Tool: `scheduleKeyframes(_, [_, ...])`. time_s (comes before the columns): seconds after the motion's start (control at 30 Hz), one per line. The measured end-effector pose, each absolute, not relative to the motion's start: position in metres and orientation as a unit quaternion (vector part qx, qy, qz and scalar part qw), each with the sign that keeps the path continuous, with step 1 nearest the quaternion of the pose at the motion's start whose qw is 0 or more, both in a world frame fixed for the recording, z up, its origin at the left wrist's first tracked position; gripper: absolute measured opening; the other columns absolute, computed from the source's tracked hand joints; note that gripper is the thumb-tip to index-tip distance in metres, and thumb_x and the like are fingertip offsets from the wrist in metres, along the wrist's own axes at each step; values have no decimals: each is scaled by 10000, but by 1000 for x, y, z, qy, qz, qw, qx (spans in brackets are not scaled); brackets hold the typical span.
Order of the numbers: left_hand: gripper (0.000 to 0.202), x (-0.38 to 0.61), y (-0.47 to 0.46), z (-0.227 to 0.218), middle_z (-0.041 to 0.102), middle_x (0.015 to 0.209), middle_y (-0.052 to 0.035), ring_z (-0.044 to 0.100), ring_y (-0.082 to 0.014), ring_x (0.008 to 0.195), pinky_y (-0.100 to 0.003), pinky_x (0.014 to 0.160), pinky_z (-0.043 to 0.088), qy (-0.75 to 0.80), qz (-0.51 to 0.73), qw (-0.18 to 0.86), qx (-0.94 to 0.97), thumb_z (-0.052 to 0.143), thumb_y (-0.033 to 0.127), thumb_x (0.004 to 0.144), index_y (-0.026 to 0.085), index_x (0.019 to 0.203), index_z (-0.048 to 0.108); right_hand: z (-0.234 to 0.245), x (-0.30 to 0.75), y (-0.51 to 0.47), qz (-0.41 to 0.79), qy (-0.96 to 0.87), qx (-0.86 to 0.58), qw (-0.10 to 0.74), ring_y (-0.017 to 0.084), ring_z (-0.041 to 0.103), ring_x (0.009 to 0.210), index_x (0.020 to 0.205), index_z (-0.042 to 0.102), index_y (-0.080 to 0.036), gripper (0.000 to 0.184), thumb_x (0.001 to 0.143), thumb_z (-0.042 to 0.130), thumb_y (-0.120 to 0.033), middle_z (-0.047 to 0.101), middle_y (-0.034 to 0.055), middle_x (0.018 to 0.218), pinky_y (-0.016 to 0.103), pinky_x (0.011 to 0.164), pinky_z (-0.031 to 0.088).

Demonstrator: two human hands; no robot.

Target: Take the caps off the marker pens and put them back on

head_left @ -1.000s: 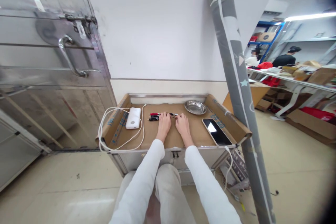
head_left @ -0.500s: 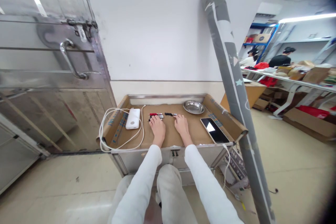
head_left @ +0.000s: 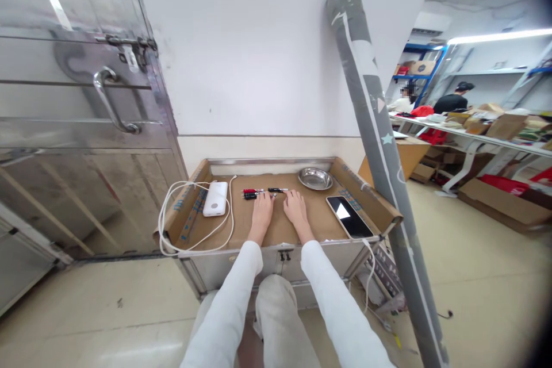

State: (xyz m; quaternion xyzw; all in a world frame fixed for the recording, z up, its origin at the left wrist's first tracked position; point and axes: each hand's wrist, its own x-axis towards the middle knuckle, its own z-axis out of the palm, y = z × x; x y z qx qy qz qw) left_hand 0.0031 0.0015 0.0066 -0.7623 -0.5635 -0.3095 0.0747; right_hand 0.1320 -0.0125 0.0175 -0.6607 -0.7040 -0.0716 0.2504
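On the brown cardboard top, my left hand (head_left: 261,210) lies with its fingers stretched forward, fingertips at the metallic right end of a black pen-like piece (head_left: 249,196). A slim red pen-like piece (head_left: 250,191) lies just behind that one, side by side with it. My right hand (head_left: 295,207) rests palm down, fingers extended, its fingertips by the silvery end of another black pen-like piece (head_left: 275,190). Both hands are apart from each other. The pieces are small, so their exact kind and any light contact under the fingertips cannot be made out.
A white power bank (head_left: 215,198) with a looped white cable (head_left: 163,221) lies left. A round metal dish (head_left: 315,179) stands back right, a phone (head_left: 349,217) front right. Cardboard sides (head_left: 366,192) edge the cart. A grey roll (head_left: 375,115) leans rightward; people sit beyond.
My left hand has slid right, uncovering more of the red and black pieces, and its fingers have come closer together. My right hand stays near its black piece. The view has shifted slightly.
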Motion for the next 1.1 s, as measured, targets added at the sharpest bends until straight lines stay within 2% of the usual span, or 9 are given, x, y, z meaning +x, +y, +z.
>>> scheduleKeyframes(0.1, [131,3,-1,12,601,994,-93,605,-180,929,-301,814,478,-526,-339,-6,-780,387,224,941,156,989,487,21,131,-16,-59,-746,-597,288,182,495,1047,1237,504,-177,409,854,387,-93,576,91,1161,298,919,364])
scheduleKeyframes(0.2, [83,2,-4,16,599,991,-59,611,-163,921,-281,781,488,-492,-385,-106,-773,459,220,912,186,987,463,21,132,-18,-41,-770,-559,305,182,506,1036,1164,563,-202,367,847,413,-94,589,74,1136,300,906,384])
scheduleKeyframes(0.3, [73,2,-1,16,591,919,-26,606,-148,871,-293,794,492,-453,-453,-152,-752,517,203,874,194,918,460,18,135,-15,-27,-763,-565,313,191,526,1001,1090,609,-196,304,853,436,-119,613,77,1067,318,892,401])
scheduleKeyframes(0.4, [86,2,4,13,578,881,-20,596,-143,836,-302,790,498,-429,-517,-143,-726,544,221,857,189,887,470,13,137,-11,-13,-755,-571,323,189,544,972,1064,624,-187,286,851,447,-116,636,77,1027,327,896,407])
scheduleKeyframes(0.57, [141,1,8,9,590,936,-48,604,-138,812,-283,741,514,-412,-571,-165,-690,532,251,874,174,981,481,8,138,-7,17,-755,-549,357,179,554,974,1083,625,-176,295,852,451,-114,655,70,1058,316,913,416])
scheduleKeyframes(0.9, [149,0,-4,20,581,991,-67,581,-155,902,-305,826,477,-406,-580,-80,-702,418,239,938,177,1047,497,9,138,-9,59,-731,-561,385,161,579,934,1116,605,-197,344,830,443,-98,657,65,1052,299,867,447])
scheduleKeyframes(1.1, [142,0,-9,26,611,935,-47,544,-175,909,-334,875,432,-429,-523,1,-737,419,192,929,191,956,558,8,138,-11,62,-724,-570,383,149,559,996,1142,575,-164,473,782,325,13,641,77,1085,280,917,415])
